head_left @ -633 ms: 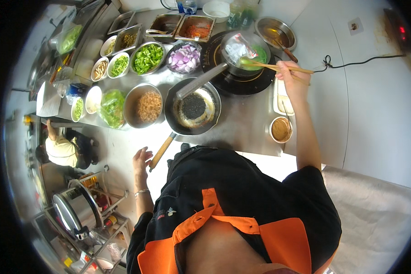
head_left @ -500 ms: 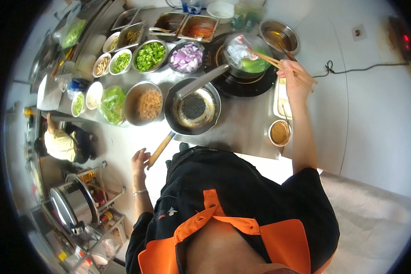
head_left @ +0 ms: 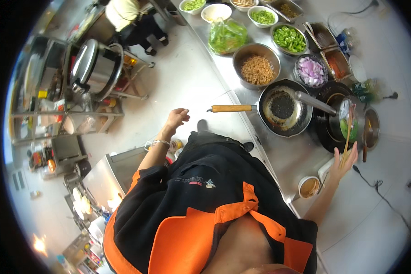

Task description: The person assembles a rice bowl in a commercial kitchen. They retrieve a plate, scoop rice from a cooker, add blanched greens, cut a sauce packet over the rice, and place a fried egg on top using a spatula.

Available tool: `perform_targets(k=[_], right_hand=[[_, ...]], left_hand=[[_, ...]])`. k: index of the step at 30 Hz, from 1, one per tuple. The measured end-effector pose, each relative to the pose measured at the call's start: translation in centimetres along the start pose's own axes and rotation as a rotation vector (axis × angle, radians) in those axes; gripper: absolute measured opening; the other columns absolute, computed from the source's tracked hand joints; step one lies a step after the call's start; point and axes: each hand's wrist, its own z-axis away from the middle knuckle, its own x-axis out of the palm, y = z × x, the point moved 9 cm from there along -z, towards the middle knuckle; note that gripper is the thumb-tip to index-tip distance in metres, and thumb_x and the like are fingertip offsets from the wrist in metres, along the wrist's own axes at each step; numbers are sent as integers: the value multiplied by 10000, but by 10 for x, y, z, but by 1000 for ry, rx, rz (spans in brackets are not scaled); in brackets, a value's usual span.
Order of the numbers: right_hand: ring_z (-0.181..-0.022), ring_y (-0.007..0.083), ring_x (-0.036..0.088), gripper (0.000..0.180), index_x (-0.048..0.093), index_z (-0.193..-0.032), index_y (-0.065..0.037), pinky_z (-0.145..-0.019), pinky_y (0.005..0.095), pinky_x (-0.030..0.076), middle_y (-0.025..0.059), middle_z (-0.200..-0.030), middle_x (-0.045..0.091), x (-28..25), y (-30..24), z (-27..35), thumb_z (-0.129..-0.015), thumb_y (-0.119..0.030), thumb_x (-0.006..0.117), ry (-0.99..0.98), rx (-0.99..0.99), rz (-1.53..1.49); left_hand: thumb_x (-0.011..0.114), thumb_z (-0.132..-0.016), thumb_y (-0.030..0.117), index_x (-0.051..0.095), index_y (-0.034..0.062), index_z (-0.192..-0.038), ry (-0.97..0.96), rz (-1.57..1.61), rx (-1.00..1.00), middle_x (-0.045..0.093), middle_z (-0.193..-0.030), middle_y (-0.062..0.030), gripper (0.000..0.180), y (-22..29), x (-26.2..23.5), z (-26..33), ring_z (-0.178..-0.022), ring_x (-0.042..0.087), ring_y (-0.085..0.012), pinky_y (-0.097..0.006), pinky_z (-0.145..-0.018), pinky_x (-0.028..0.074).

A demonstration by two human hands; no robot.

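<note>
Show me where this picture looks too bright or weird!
Head view: the floor beside the steel counter washes out nearly white; head view: a glow flares at lower left, source unclear; head view: the fisheye leaves dark corners.

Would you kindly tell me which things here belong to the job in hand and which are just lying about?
Seemingly in use:
chopsticks, held in the right hand
pot, under their tips
hob, under the pot

Apparently lying by, untouched:
pan
onions
bagged greens
brown paste

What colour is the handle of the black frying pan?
The handle is golden brown, like wood; the head view shows it.
</note>
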Motion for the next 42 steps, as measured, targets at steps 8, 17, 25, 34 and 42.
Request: perform_targets(k=[8,17,25,34,42], right_hand=[[-1108,225,516,527,533,-1272,-46,-879,321,425,108,-1231,579,-69,-7,83,-757,62,555,449,483,167],[-931,153,589,343,571,-1186,-41,-718,278,510,67,-1051,639,-8,-78,184,-847,11,550,663,823,-151],[-879,124,592,284,585,-1150,-127,-651,281,529,29,-1019,632,180,-160,219,-870,-87,599,250,1175,-629],[-867,141,590,293,581,-1159,-100,-635,282,522,49,-1007,611,234,-188,177,-872,-127,629,83,1255,-778],[-856,150,597,315,576,-1172,-92,-644,291,522,57,-1002,615,216,-174,216,-863,-129,627,99,1398,-728]], left_hand=[[618,-857,364,625,66,-1128,-51,-42,-69,693,-912,-83,403,-79,-97,-74,-828,659,-181,-338,-667,494],[611,-866,333,612,82,-1119,-114,5,-120,685,-926,-74,357,-116,-183,-134,-820,646,-167,-319,-679,468],[589,-892,322,606,83,-1138,-90,-44,-113,687,-964,-76,343,-61,-185,-138,-864,645,-177,-320,-750,472],[556,-947,285,326,53,-1430,-811,268,156,503,-1299,-233,583,125,30,-85,-1041,625,-343,-388,-847,529],[522,-900,73,-31,157,-1454,-751,482,-126,413,-1306,-301,787,194,183,-102,-837,658,-442,-442,-564,616]])
